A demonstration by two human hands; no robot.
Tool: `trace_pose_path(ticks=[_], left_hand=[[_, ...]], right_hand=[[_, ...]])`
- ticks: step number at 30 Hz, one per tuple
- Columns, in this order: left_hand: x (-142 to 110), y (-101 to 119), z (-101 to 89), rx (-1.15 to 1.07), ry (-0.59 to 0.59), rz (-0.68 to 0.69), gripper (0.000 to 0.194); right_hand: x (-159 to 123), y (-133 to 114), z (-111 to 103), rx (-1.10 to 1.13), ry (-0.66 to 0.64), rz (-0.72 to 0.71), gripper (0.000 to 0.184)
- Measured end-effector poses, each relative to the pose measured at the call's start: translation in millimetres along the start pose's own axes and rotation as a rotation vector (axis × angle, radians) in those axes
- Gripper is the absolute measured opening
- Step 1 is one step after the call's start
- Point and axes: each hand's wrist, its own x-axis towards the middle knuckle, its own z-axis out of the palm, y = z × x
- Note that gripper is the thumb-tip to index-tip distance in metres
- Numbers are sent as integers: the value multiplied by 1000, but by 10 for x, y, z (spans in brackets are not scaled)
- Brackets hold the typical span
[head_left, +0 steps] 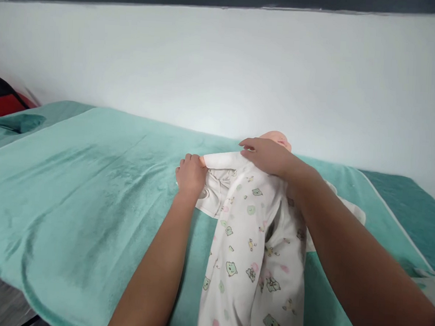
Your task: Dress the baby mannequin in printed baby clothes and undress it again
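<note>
Handling the sleeve [221,160] well likely means steadying the baby doll's arm and smoothing cloth evenly, without twisting. The baby doll [277,136] lies mid-scene on the teal blanket [110,186], head far, printed legs near. The left hand [192,175] curls closed around the cuff end; the right hand [269,156], fingers loosely apart, rests over the far shoulder area

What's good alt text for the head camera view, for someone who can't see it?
A doll lies on a teal blanket by a white wall, a white garment printed with small animals over it. A person's left hand holds the end of its outstretched sleeve; the right hand lies on the garment's upper end.
</note>
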Motion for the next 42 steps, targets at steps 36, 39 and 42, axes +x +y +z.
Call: trace_pose_path(ticks=[36,39,42], left_hand=[[-573,1700,-437,98,-324,991,29],[-588,2058,-292,263,-429,1023,28],[-578,2292,-102,347,-489,1004,31]], right_hand=[[-1084,988,527,167,524,760,47],[-1073,1012,541,171,523,746,43],[-1078,1034,533,151,482,712,42]])
